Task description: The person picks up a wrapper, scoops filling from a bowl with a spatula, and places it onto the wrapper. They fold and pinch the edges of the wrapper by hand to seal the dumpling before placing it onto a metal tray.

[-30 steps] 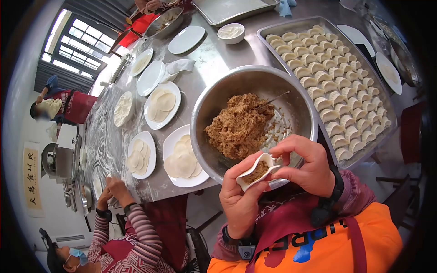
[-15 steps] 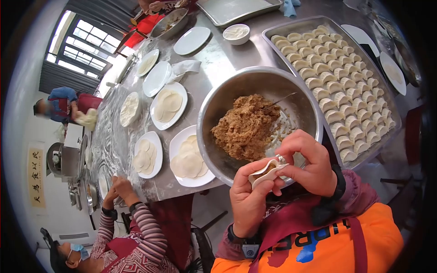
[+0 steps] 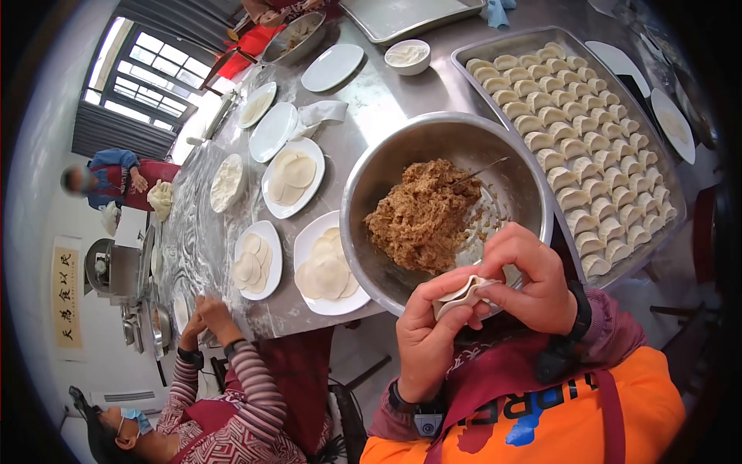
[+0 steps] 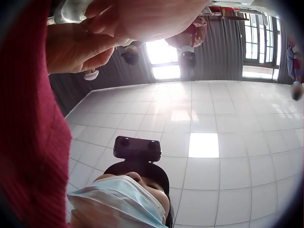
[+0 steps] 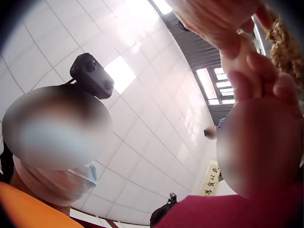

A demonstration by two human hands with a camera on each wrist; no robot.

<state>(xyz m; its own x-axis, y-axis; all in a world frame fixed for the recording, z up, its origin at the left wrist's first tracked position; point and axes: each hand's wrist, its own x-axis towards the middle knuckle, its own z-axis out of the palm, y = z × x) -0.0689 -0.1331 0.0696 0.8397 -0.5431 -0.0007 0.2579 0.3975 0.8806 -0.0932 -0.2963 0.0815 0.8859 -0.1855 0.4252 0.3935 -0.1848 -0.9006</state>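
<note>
A folded dumpling is held between both hands in front of the steel bowl of brown filling. My left hand grips its left side between thumb and fingers. At its right end, my right hand pinches the dough edge with thumb and forefinger. In the left wrist view the left hand hides the dumpling. The right wrist view shows the right hand close over pale dough.
Right of the bowl, a metal tray holds rows of dumplings. Plates of round wrappers and a white flour bowl stand on the floured table. A person in striped sleeves sits at the left; another person stands farther off.
The wrapper, open with filling showing a second ago, is now folded over it. My right fingers have stayed at its right end. The person farther off has shifted and now faces the table.
</note>
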